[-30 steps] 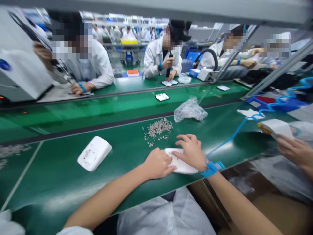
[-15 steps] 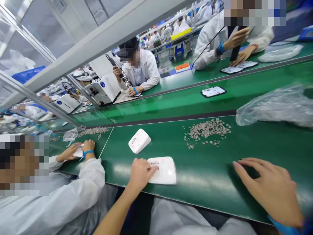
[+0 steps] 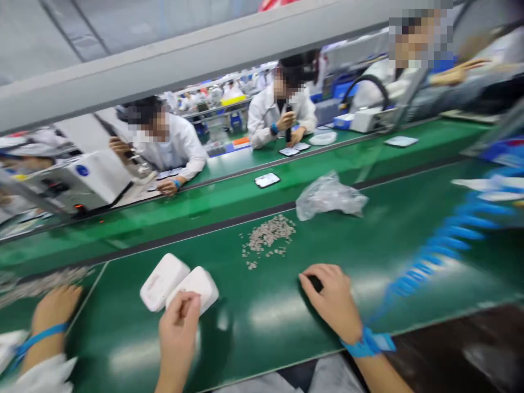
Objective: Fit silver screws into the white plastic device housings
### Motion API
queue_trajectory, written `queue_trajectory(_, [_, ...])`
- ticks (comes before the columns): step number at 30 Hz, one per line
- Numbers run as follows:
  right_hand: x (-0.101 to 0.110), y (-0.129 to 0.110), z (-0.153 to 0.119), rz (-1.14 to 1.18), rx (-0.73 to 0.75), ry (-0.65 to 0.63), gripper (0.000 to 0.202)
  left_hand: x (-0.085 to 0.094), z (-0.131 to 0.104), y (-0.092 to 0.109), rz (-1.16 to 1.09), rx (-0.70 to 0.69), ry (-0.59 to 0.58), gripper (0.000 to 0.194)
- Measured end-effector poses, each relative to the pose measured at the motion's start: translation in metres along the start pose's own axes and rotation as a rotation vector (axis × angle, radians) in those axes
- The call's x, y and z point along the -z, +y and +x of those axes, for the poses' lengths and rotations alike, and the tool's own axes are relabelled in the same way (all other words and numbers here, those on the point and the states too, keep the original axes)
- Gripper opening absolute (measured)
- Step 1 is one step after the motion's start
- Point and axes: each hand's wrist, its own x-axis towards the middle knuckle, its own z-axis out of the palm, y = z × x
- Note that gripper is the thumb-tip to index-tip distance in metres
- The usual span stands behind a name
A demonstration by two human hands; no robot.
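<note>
- White housing point(image 3: 206, 283) lies left of the parts pile point(image 3: 270, 234); left hand point(image 3: 179, 323) over it, fingertips narrowed, grip unclear.
- Right hand point(image 3: 333, 297), loosely curled, seemingly empty, right of the pile.
- Second housing point(image 3: 162, 279) farther left, probably keeping the pile reachable.

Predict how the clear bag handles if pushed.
The bag looks floppy: its film is crumpled into folds. Probably light, since the film seems thin and translucent, though contents are unclear. Pushed left, it might scatter the loose parts.
</note>
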Motion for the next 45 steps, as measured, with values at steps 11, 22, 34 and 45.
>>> queue_trajectory(11, [0.002, -0.012, -0.004, 0.420, 0.051, -0.197, 0.019, -0.161, 0.008, 0.091, -0.658, -0.180, -0.966, 0.076])
queue_trajectory(22, [0.001, -0.012, -0.001, 0.414, 0.020, -0.200, 0.024, -0.164, -0.007, 0.081, -0.758, -0.144, -0.974, 0.069])
queue_trajectory(34, [0.009, -0.006, 0.001, 0.574, -0.271, -0.176, 0.024, -0.172, 0.000, 0.097, -0.650, -0.381, -0.734, 0.027])
queue_trajectory(45, [0.008, -0.002, 0.003, 0.732, -0.428, -0.163, 0.038, -0.173, 0.001, 0.096, -0.540, -0.501, -0.623, 0.030])
